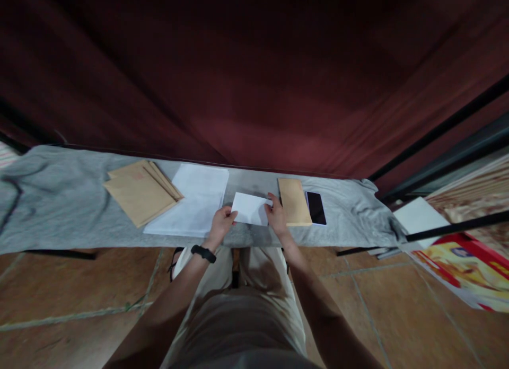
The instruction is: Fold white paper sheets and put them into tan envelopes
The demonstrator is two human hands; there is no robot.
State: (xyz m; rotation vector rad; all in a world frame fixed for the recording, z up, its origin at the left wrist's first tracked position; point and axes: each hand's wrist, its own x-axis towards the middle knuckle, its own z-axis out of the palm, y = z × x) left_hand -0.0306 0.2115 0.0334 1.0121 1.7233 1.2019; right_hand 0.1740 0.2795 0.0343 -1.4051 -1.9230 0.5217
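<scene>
A small white paper (250,209) is held over the middle of the grey cloth (79,199). Its left edge is pinched by the almost closed left hand (223,222), its right edge by bent fingers of the right hand (277,215). Envelopes (137,195) and large sheets (199,196) are placed left, a phone (316,208) right.

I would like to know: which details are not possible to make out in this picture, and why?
All in the head view:
- Underside of the white paper: faces away from the camera.
- Part of the large white sheets: covered by the brown envelopes.
- Faint reddish mark on the top envelope: too small and blurred.
- Red-and-yellow printed item: cut off by the right edge.
</scene>
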